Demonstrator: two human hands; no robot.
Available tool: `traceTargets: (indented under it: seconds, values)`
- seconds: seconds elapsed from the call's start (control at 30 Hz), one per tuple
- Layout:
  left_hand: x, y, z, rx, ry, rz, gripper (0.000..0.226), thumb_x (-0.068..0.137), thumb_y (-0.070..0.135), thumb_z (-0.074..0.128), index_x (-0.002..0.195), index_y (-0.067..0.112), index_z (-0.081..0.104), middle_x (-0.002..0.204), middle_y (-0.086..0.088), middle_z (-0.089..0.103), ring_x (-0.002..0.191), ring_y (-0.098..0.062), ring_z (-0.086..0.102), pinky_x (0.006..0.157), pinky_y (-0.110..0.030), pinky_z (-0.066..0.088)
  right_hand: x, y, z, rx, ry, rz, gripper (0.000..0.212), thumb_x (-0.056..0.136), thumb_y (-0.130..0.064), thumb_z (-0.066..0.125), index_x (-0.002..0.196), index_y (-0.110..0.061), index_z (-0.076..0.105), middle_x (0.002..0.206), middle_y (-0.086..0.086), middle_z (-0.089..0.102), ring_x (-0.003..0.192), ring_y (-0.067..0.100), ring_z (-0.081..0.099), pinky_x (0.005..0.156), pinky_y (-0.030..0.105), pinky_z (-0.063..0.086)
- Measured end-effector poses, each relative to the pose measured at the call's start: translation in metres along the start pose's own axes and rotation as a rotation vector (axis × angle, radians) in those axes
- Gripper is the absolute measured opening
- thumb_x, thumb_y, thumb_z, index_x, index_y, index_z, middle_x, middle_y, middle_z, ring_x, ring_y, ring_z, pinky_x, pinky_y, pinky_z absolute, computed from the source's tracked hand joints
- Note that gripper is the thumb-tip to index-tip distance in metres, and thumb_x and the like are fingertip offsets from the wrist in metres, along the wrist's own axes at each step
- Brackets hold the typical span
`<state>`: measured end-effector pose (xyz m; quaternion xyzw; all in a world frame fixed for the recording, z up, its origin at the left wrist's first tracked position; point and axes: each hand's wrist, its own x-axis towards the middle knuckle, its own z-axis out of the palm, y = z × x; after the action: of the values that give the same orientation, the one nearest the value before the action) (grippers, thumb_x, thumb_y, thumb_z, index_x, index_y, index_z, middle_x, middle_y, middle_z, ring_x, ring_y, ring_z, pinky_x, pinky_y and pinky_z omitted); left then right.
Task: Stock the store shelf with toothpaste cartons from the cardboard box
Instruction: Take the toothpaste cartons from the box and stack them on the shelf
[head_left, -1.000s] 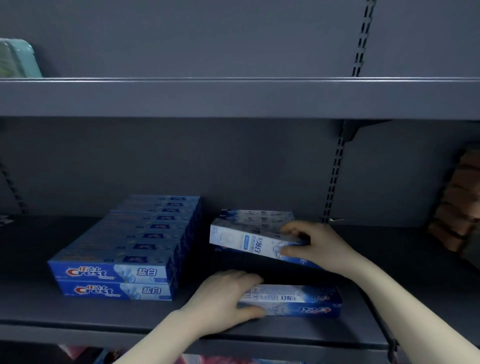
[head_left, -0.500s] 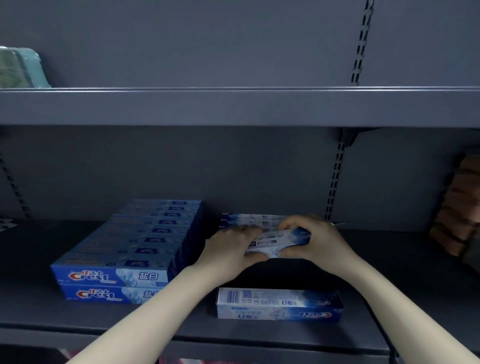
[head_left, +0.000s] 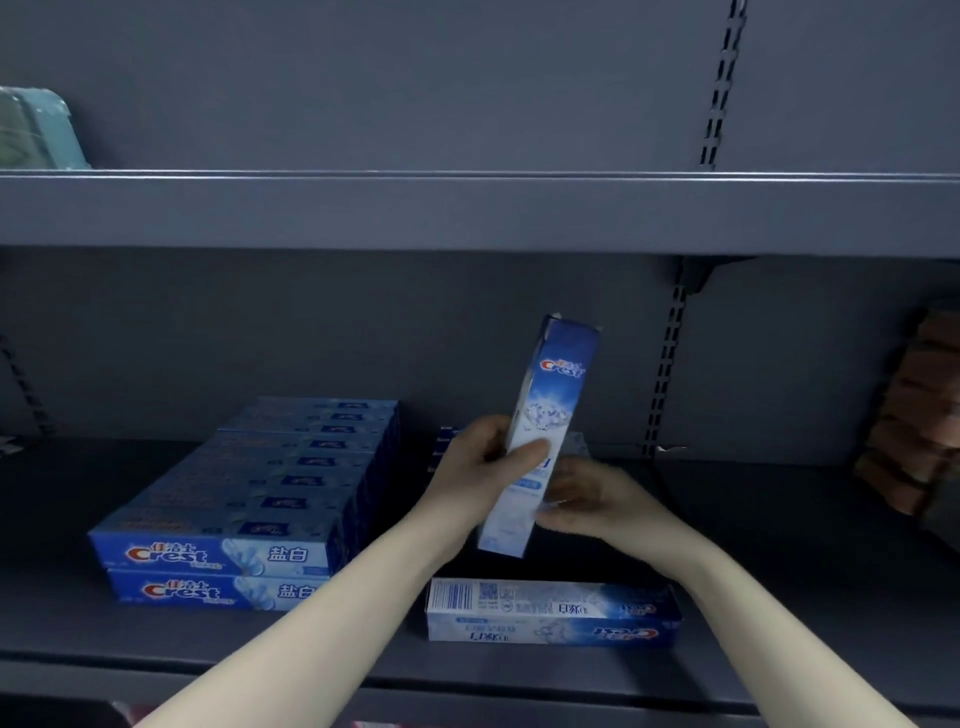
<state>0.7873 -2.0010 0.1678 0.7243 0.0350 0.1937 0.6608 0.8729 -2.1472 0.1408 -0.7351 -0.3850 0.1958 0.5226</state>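
Observation:
A white-and-blue toothpaste carton (head_left: 553, 415) stands nearly upright above the dark shelf (head_left: 78, 613), tilted slightly right. My left hand (head_left: 485, 462) grips its middle, thumb across the front. My right hand (head_left: 592, 499) holds its lower part from the right side. Another pale carton (head_left: 553, 613) lies flat near the shelf's front edge, print upside down. A third pale carton (head_left: 441, 449) lies behind my hands, mostly hidden. A two-layer block of blue Crest cartons (head_left: 249, 499) fills the shelf to the left. The cardboard box is out of view.
An upper shelf (head_left: 467, 213) runs overhead, with a teal package (head_left: 36, 130) at its left end. Brown packages (head_left: 914, 426) sit at the far right. A slotted upright (head_left: 670, 353) runs down the back panel. Bare shelf lies right of the pale cartons.
Both hands lifted the rear pale carton off the shelf and turned it from lying flat to nearly upright. The front carton stayed in place after my left hand left it.

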Motion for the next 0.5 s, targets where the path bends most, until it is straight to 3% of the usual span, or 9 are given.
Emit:
traceTargets:
  seconds: [0.1, 0.2, 0.3, 0.37, 0.5]
  values:
    - [-0.001, 0.000, 0.002, -0.137, -0.010, -0.014, 0.012, 0.086, 0.010, 0.062, 0.098, 0.013, 0.061, 0.088, 0.002, 0.069, 0.078, -0.006, 0.067, 0.066, -0.019, 0.052, 0.003, -0.006, 0.008, -0.006, -0.099, 0.018, 0.035, 0.081, -0.009, 0.070, 0.112, -0.023, 0.062, 0.112, -0.002, 0.069, 0.104, 0.009, 0.064, 0.092, 0.021, 0.049]
    - [0.000, -0.003, -0.004, -0.162, 0.002, -0.012, 0.025, 0.084, 0.009, 0.066, 0.108, 0.007, 0.059, 0.094, 0.000, 0.070, 0.087, -0.012, 0.067, 0.071, -0.022, 0.053, 0.004, -0.004, 0.004, -0.037, -0.084, 0.018, 0.033, 0.082, -0.010, 0.069, 0.113, -0.017, 0.062, 0.111, 0.000, 0.069, 0.101, 0.011, 0.065, 0.091, 0.023, 0.050]
    - [0.003, -0.002, -0.019, -0.258, 0.042, 0.023, 0.032, 0.071, 0.005, 0.075, 0.101, 0.009, 0.063, 0.093, -0.002, 0.071, 0.088, -0.016, 0.067, 0.080, -0.028, 0.054, 0.002, 0.006, -0.010, 0.013, -0.017, 0.051, 0.029, 0.080, -0.009, 0.070, 0.107, -0.012, 0.060, 0.105, 0.004, 0.066, 0.088, 0.009, 0.064, 0.076, 0.024, 0.053]
    - [0.003, 0.000, -0.030, -0.378, 0.091, 0.017, 0.031, 0.067, 0.003, 0.074, 0.095, 0.011, 0.064, 0.086, 0.000, 0.072, 0.081, -0.014, 0.068, 0.075, -0.025, 0.055, -0.003, 0.011, -0.021, 0.056, 0.005, 0.092, 0.031, 0.079, -0.013, 0.070, 0.107, -0.014, 0.059, 0.106, 0.005, 0.064, 0.085, 0.010, 0.064, 0.062, 0.026, 0.054]
    - [-0.004, -0.006, -0.044, -0.370, 0.211, -0.031, 0.020, 0.080, -0.002, 0.065, 0.089, 0.015, 0.061, 0.083, 0.000, 0.069, 0.077, -0.012, 0.067, 0.069, -0.023, 0.057, -0.012, 0.015, -0.036, 0.004, 0.031, 0.110, 0.034, 0.075, -0.025, 0.071, 0.106, -0.013, 0.063, 0.101, 0.006, 0.066, 0.078, 0.007, 0.065, 0.059, 0.025, 0.053]
